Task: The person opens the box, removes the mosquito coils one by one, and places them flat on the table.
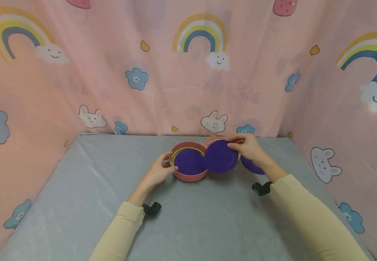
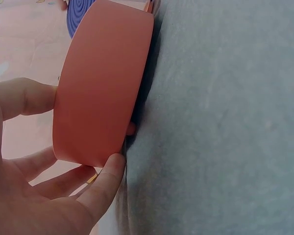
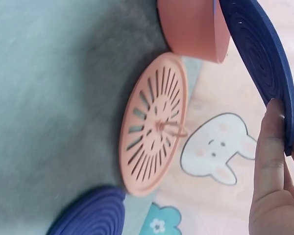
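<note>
A round pink mosquito coil box point(image 1: 191, 177) sits on the table, and in it lies a purple mosquito coil point(image 1: 188, 162) inside a yellow rim point(image 1: 174, 156). My left hand point(image 1: 158, 169) holds the box at its left side; the left wrist view shows thumb and fingers around the smooth wall point(image 2: 100, 83). My right hand point(image 1: 248, 148) pinches another purple coil point(image 1: 221, 156) by its edge, raised and tilted beside the box. In the right wrist view, the fingers point(image 3: 272, 152) press one face of this coil point(image 3: 259, 54).
A slotted pink lid point(image 3: 147, 127) with a small loop handle lies behind the raised coil. Another purple coil point(image 1: 253, 166) lies on the grey tabletop point(image 1: 201, 221), under my right wrist. A pink patterned curtain point(image 1: 175, 98) hangs behind the table.
</note>
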Tool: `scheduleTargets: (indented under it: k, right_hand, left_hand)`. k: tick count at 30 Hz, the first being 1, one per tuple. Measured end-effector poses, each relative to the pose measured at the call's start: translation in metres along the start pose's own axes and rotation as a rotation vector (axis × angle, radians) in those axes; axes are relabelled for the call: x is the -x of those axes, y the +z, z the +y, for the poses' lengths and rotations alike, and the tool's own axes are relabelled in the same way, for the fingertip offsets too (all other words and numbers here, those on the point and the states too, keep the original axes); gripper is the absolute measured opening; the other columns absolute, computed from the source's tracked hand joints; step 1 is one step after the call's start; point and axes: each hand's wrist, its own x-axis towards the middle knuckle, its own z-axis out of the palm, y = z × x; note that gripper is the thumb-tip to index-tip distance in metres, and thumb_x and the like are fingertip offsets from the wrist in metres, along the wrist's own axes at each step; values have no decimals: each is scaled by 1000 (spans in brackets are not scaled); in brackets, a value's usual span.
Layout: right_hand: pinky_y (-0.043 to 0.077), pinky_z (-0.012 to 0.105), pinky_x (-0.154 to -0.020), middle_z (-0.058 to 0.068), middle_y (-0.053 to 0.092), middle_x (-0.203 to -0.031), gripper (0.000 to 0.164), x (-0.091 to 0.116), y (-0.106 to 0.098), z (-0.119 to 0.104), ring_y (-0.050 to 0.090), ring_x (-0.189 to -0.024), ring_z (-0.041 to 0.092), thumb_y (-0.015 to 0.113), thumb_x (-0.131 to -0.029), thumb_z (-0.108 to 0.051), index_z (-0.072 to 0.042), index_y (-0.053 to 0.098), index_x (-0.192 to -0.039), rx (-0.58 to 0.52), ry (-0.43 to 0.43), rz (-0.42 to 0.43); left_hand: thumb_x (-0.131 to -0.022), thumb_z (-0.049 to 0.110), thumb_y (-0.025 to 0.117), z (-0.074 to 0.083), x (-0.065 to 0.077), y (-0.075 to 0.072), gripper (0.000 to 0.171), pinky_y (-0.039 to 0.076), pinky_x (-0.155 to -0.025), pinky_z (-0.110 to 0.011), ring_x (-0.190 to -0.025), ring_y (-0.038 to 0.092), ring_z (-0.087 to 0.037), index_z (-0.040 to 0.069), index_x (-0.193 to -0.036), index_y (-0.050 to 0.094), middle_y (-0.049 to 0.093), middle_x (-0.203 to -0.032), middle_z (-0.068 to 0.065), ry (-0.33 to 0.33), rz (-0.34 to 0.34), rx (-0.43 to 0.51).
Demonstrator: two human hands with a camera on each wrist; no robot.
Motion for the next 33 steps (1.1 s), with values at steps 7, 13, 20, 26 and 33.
scheduleTargets:
  k: [7,13,20,26,33]
  right_hand:
    - [53,28,-76,20,64,-126,33,17,-17,9,64,-105,27,67,-100,-17,0,68,-128,56,12,16]
    - [52,21,-79,20,63,-128,33,36,-33,20,64,-109,25,67,-100,-18,0,67,-127,70,26,55]
    - [54,21,-75,17,66,-122,37,58,-55,44,64,-94,1,68,-99,-21,5,66,-127,32,44,111]
    - [56,20,-76,4,68,-113,40,74,-76,69,65,-90,-2,65,-101,-15,10,60,-132,-12,60,147]
    - [56,18,-75,-17,66,-101,45,90,-101,94,64,-88,-2,65,-101,-13,13,55,-136,-95,124,196]
  left_hand:
    - [-91,17,74,0,0,0,67,41,-107,-57,-134,51,-35,13,-152,45,45,-153,-16,3,6,-3]
    - [-91,17,73,0,0,0,67,41,-107,-58,-134,51,-36,12,-152,45,45,-153,-17,5,2,1]
    - [-91,16,73,1,0,1,67,41,-107,-58,-134,52,-36,11,-152,45,45,-153,-17,6,2,6]
    - [-92,17,73,2,1,1,67,41,-107,-58,-136,50,-36,12,-152,44,44,-154,-16,0,-1,2]
    - [-92,16,72,3,2,1,68,41,-107,-58,-136,49,-36,12,-153,43,43,-155,-17,-1,-5,9]
